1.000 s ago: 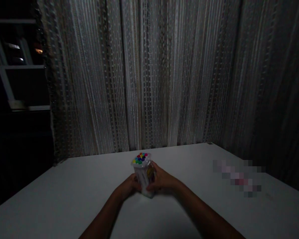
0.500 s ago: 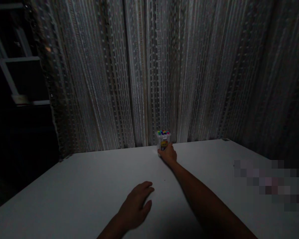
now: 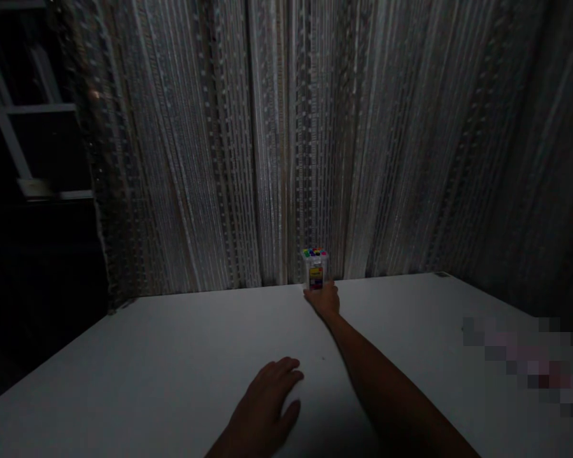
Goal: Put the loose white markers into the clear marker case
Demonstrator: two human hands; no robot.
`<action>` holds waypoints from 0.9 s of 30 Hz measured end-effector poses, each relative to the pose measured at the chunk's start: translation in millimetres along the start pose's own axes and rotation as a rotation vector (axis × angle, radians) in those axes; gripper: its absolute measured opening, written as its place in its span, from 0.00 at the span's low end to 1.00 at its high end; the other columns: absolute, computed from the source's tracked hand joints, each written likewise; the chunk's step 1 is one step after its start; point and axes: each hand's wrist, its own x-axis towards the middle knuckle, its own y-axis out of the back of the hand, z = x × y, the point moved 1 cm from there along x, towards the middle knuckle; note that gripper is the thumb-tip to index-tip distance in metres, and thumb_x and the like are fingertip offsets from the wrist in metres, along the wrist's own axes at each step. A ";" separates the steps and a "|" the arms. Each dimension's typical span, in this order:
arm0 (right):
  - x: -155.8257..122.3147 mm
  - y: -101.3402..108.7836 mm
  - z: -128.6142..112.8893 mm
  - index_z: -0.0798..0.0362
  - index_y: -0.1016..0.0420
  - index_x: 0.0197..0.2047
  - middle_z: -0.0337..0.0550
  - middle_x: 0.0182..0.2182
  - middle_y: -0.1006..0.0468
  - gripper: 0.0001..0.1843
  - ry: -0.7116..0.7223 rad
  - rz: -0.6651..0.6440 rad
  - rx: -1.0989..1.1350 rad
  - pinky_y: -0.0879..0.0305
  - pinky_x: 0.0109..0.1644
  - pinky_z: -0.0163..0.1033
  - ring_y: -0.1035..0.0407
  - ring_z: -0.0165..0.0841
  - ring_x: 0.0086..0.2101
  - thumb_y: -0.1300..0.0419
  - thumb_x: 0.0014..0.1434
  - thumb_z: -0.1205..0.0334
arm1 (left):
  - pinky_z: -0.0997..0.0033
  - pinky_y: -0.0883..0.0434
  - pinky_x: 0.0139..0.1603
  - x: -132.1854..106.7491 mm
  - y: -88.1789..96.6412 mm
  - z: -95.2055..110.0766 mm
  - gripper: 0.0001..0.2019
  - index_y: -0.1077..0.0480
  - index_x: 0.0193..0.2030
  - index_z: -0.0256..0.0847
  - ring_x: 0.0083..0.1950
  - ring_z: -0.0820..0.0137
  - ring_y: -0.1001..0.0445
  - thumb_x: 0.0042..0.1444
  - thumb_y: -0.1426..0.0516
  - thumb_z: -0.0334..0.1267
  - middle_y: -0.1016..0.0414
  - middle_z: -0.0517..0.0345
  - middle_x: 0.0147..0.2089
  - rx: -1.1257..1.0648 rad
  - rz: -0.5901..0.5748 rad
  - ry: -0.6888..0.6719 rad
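Observation:
A small clear box of coloured markers (image 3: 315, 268) stands upright at the far edge of the white table (image 3: 172, 356), right against the curtain. My right hand (image 3: 323, 299) is stretched far out, its fingers at the box's base; whether they still grip it I cannot tell in the dim light. My left hand (image 3: 267, 407) lies flat on the table close to me, palm down, fingers slightly apart, holding nothing.
A striped grey curtain (image 3: 286, 140) hangs behind the table. A dark shelf unit (image 3: 33, 152) stands at the far left. A blurred patch (image 3: 530, 362) lies on the table's right side. The room is very dim.
A second ago both hands held the marker box near me. My right hand has carried it to the table's far edge, and my left hand has let go and come down flat on the table.

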 end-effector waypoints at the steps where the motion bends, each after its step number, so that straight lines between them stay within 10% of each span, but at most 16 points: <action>1: -6.4 1.4 3.4 0.60 0.49 0.61 0.62 0.53 0.33 0.46 0.023 -0.007 0.017 0.34 0.50 0.43 0.34 0.47 0.52 0.36 0.45 0.49 | 0.50 0.35 0.63 -0.6 -0.5 0.2 0.20 0.36 0.59 0.47 0.64 0.61 0.37 0.60 0.49 0.37 0.35 0.53 0.64 0.009 0.012 -0.005; 10: -114.6 47.6 31.7 0.61 0.34 0.52 0.57 0.49 0.28 0.25 0.073 0.058 0.288 0.36 0.53 0.40 0.32 0.41 0.49 0.46 0.48 0.68 | 0.50 0.41 0.65 0.9 6.1 25.2 0.20 0.35 0.59 0.44 0.65 0.63 0.38 0.63 0.55 0.39 0.35 0.51 0.64 0.128 -0.016 0.130; 17: -226.6 100.8 69.6 0.52 0.32 0.23 0.38 0.20 0.27 0.04 0.173 -0.558 0.706 0.35 0.30 0.35 0.31 0.31 0.25 0.47 0.43 0.67 | 0.42 0.48 0.64 -0.5 9.9 64.1 0.21 0.36 0.59 0.39 0.68 0.56 0.45 0.60 0.54 0.37 0.39 0.44 0.66 0.130 -0.036 0.387; 21: -223.1 112.4 59.2 0.52 0.36 0.21 0.34 0.14 0.31 0.02 0.019 -0.801 0.747 0.44 0.19 0.31 0.38 0.27 0.15 0.47 0.43 0.66 | 0.47 0.44 0.62 19.7 8.0 64.9 0.19 0.33 0.54 0.40 0.63 0.58 0.37 0.55 0.49 0.35 0.32 0.46 0.61 -0.091 -0.057 0.379; 27: -164.3 85.1 1.7 0.51 0.40 0.19 0.33 0.10 0.37 0.09 0.038 -0.698 0.482 0.46 0.19 0.31 0.40 0.28 0.14 0.49 0.47 0.71 | 0.70 0.29 0.41 61.4 11.8 46.3 0.19 0.34 0.52 0.37 0.39 0.67 0.22 0.54 0.51 0.30 0.21 0.51 0.41 -0.472 0.032 0.384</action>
